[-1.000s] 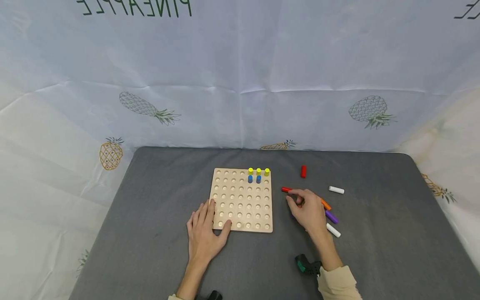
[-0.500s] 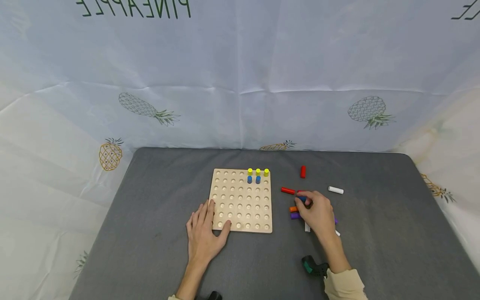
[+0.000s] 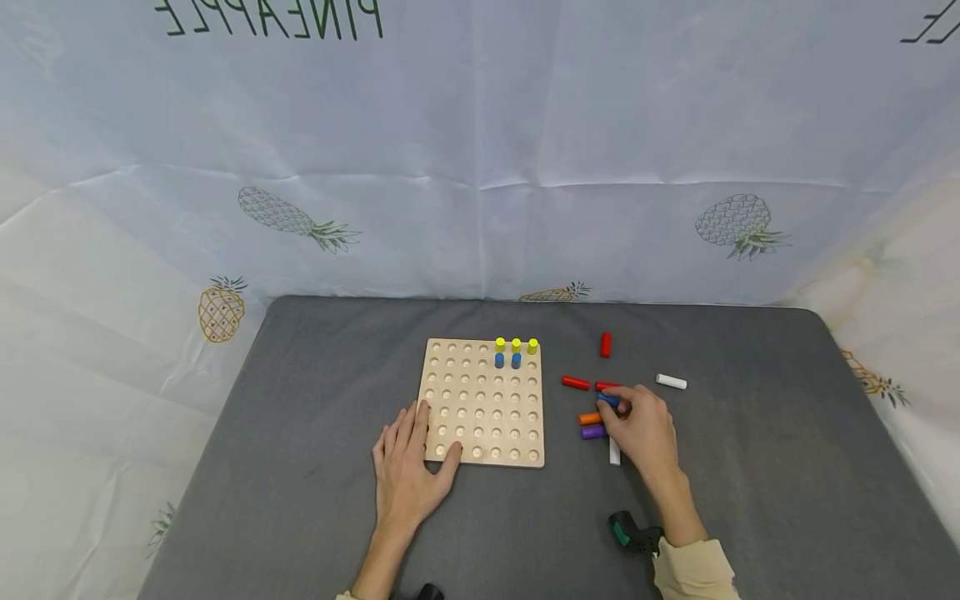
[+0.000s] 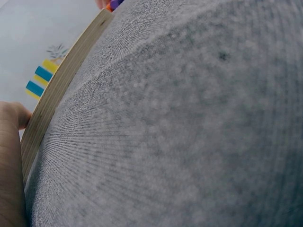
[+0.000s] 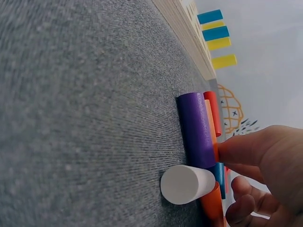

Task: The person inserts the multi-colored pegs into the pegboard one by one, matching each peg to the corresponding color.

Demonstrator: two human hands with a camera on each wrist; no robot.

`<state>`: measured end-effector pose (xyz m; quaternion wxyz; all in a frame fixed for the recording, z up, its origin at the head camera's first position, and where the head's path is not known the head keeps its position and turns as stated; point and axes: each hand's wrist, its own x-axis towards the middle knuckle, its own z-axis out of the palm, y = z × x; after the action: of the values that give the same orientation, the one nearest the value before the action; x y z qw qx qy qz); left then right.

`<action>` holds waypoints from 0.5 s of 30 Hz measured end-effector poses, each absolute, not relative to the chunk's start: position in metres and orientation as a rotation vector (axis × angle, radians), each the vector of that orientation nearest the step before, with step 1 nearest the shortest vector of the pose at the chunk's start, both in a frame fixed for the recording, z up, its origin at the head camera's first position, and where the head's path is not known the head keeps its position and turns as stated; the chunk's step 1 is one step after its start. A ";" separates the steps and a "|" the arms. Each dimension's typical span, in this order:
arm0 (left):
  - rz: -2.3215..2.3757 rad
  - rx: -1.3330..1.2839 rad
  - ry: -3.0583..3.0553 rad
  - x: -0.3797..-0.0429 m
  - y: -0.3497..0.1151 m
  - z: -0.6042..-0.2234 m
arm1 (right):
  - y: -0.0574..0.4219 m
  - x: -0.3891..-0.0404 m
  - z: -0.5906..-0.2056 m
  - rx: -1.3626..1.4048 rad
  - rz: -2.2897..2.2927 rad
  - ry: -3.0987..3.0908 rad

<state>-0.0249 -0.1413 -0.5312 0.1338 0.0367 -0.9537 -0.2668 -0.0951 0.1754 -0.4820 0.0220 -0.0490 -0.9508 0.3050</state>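
A square wooden pegboard (image 3: 465, 400) with rows of round holes lies on the grey table. Three yellow pegs (image 3: 516, 345) stand along its far edge at the right, with two blue pegs (image 3: 499, 360) just in front of them. My left hand (image 3: 408, 471) rests at the board's near left corner, fingers along the left edge, thumb on the front edge. Right of the board, my right hand (image 3: 641, 425) pinches a loose blue peg (image 3: 608, 400) between thumb and forefinger. Close by lie an orange peg (image 3: 589, 419), a purple peg (image 5: 195, 128) and a white peg (image 5: 182, 184).
Red pegs lie beyond the right hand, one red peg (image 3: 576, 382) nearest the board. Another white peg (image 3: 671, 381) lies farther right. A black and green device (image 3: 630, 532) is at the right wrist. A white cloth with pineapple prints (image 3: 480, 167) hangs behind the table.
My right hand has moved right from beside the nearest red peg to the blue peg. Orange, purple and white pegs it covered now show. The left hand has stayed put.
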 end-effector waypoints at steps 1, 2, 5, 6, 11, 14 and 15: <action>-0.774 0.107 -2.766 -0.025 -0.141 -0.531 | 0.176 -0.095 -0.482 -0.155 0.947 -2.949; -0.773 0.108 -2.766 -0.025 -0.141 -0.531 | 0.176 -0.096 -0.482 -0.156 0.947 -2.952; -0.772 0.109 -2.766 -0.025 -0.141 -0.532 | 0.176 -0.097 -0.482 -0.157 0.941 -2.954; -0.773 0.110 -2.766 -0.025 -0.141 -0.532 | 0.176 -0.097 -0.482 -0.157 0.937 -2.953; -0.779 0.110 -2.762 -0.025 -0.141 -0.532 | 0.177 -0.099 -0.482 -0.152 0.918 -2.965; -0.781 0.105 -2.757 -0.025 -0.141 -0.532 | 0.178 -0.100 -0.481 -0.164 0.910 -2.987; -0.782 0.104 -2.755 -0.025 -0.141 -0.532 | 0.178 -0.101 -0.481 -0.171 0.908 -2.996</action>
<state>-0.0246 -0.1410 -0.5323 0.1372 0.0359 -0.9523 -0.2703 -0.1005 0.1780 -0.4811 0.0030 -0.0546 -0.9556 0.2895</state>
